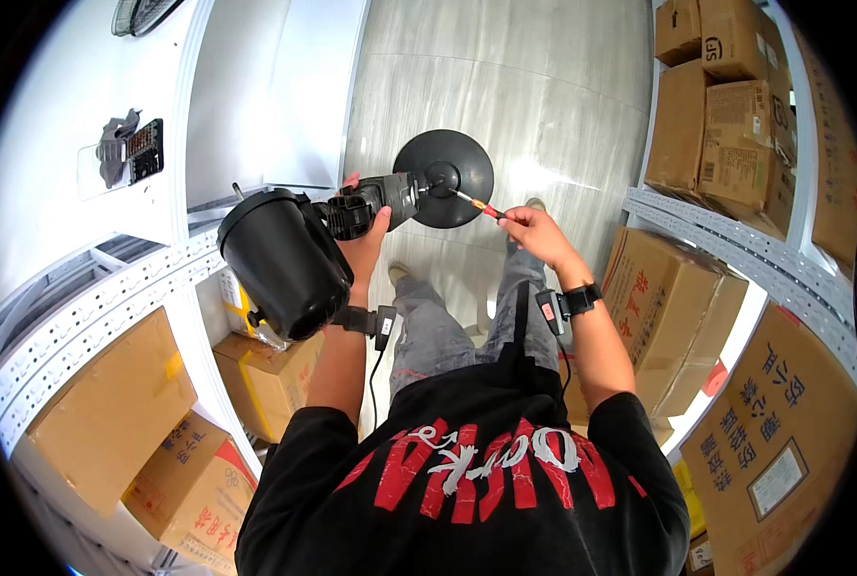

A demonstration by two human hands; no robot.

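A black floor-fan-like stand rises in front of me, its round base [474, 161] on the floor. At its top, a dark neck bracket [390, 197] joins a large black cylindrical housing [285, 264], which hangs tilted to the left. My left hand [363, 252] is wrapped around the bracket, with fingertips showing on its far side. Between the thumb and fingers of my right hand [536, 235] is a screwdriver [489, 209] with a red and yellowish handle. Its shaft points left toward the stand's upper end; whether the tip touches anything is too small to tell.
Metal shelving [93, 298] with cardboard boxes [112, 403] flanks me on the left. A phone [146, 151] and grey cloth [114, 154] lie on its upper white surface. More boxes [673, 307] fill the right-hand shelves [726, 226]. My feet stand near the base.
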